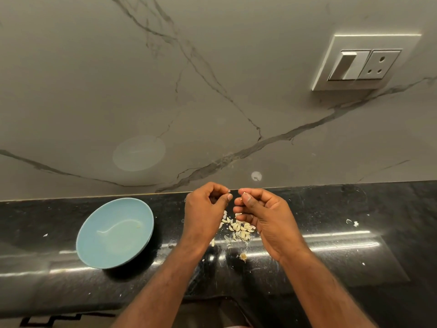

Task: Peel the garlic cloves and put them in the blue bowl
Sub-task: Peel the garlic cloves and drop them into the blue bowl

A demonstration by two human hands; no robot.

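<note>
Head view, looking down along two bare forearms to a black speckled worktop (331, 256) set against a grey marble wall (212, 91). Both hands raised just above the worktop's back edge, near its middle, fingertips almost meeting.

Left hand (203, 209): fingers curled in, thumb tip pressed to forefinger, a pale fleck at the tip, too small to judge as held or not.

Right hand (264, 214): fingers curled as well, thumb and forefinger pinching a small pale clove (238, 199), mostly hidden by the fingers.

Directly below and between the hands, a loose pile of garlic cloves (238, 229) lying on the worktop, mixed with papery skin. Just nearer the front edge, a dry root stub (243, 256).

Left of the pile, beyond the left hand, a blue bowl (113, 252) standing upright close to the back edge, with one pale bit (138, 225) inside near its far wall — peeled clove or not, impossible to tell.

More scraps of skin (352, 223) toward the right end of the worktop. High on the wall at right, a white switch and socket plate (364, 62).
</note>
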